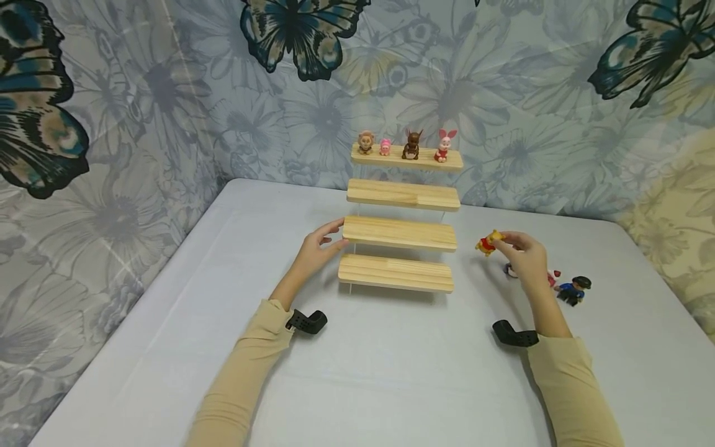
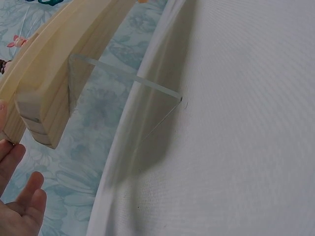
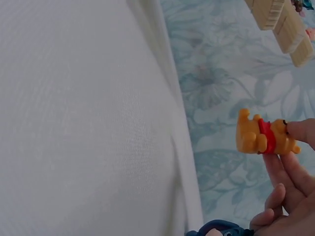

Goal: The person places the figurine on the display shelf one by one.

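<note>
Bear figurine [image 1: 488,244]: yellow-orange, red shirt, tilted
Place: above the white table [image 1: 391,372], right of the wooden shelf [image 1: 400,234]
Right hand [image 1: 527,256]: pinches its head
Left hand [image 1: 314,249]: grips the shelf's end

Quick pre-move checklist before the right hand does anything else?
1. Bear figure secured: ok, pinched by the right hand.
2. Bear upright: not ok, it is tilted.
3. Left hand on the rack: ok, at the left end of the third shelf from the top.
4. Four figures on the top shelf upright: ok.
5. Bear over a shelf: not ok, it is off to the rack's right.
6. Count of figures left on the table: cannot tell, the right arm hides some.
</note>
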A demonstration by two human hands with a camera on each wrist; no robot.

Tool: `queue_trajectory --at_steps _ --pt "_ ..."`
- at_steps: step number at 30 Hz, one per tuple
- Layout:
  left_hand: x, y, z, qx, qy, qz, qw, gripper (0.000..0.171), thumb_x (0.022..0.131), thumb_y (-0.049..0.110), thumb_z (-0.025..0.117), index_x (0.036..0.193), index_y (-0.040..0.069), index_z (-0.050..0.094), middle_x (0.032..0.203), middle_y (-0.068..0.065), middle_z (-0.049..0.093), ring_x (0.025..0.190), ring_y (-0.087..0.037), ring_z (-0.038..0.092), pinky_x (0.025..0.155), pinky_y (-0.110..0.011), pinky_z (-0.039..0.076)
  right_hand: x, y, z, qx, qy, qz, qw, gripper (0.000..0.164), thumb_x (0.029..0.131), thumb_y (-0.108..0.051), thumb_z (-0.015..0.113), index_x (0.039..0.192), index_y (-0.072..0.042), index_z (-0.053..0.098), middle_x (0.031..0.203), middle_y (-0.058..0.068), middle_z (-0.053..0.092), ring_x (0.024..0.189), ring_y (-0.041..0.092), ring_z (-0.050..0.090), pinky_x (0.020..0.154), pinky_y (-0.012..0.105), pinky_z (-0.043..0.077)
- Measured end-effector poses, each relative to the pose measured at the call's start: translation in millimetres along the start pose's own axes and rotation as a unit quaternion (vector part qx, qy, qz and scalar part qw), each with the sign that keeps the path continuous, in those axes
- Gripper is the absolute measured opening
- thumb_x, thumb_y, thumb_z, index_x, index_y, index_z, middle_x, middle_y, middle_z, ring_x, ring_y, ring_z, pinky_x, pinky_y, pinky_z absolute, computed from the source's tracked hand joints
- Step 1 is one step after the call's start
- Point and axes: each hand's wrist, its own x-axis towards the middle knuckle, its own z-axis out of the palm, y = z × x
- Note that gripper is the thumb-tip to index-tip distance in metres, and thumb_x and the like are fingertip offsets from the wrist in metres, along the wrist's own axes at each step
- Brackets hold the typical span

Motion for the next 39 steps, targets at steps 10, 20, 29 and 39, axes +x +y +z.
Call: queue_trajectory --at_steps 10,20,29,39 --pt "1.6 -6.6 0.2 0.003 0.002 0.004 1.0 0.05 0.086 0.017 0.062 0.132 0.005 0.045 0.132 -0.009 0.044 0.115 -0.022 0.041 0.093 -0.033 0.035 0 -10 5 0.081 0.049 -0.015 0.995 0.039 0.078 -0.041 0.067 0.104 -0.013 0.065 0.103 -0.002 0.058 0.089 0.011 0.041 0.068 0.022 0.031" --pt "-0.5 -5.4 1.9 0.001 -0.015 -0.005 0.9999 0.051 0.087 0.018 0.061 0.133 0.004 0.043 0.133 -0.009 0.043 0.117 -0.022 0.039 0.094 -0.035 0.034 -2 -15 7 0.122 0.015 0.0 0.992 0.043 0.078 -0.043 0.066 0.112 -0.016 0.063 0.108 0.0 0.058 0.1 0.013 0.038 0.077 0.028 0.031" --pt "-0.1 -5.5 1.0 0.012 -0.004 0.0 0.9999 0.051 0.087 0.019 0.061 0.133 0.006 0.043 0.132 -0.008 0.044 0.116 -0.021 0.04 0.093 -0.033 0.035 18 -12 3 0.12 0.006 -0.006 0.993 0.045 0.078 -0.044 0.065 0.114 -0.018 0.062 0.11 0.001 0.057 0.101 0.014 0.041 0.081 0.031 0.033" --pt "-0.9 -5.1 0.2 0.009 -0.004 0.0 0.9999 0.05 0.087 0.02 0.061 0.133 0.006 0.044 0.132 -0.008 0.044 0.116 -0.021 0.04 0.093 -0.033 0.035 31 -17 5 0.156 0.005 -0.019 0.988 0.045 0.077 -0.041 0.068 0.114 -0.018 0.062 0.11 0.005 0.057 0.1 0.017 0.045 0.084 0.034 0.033"
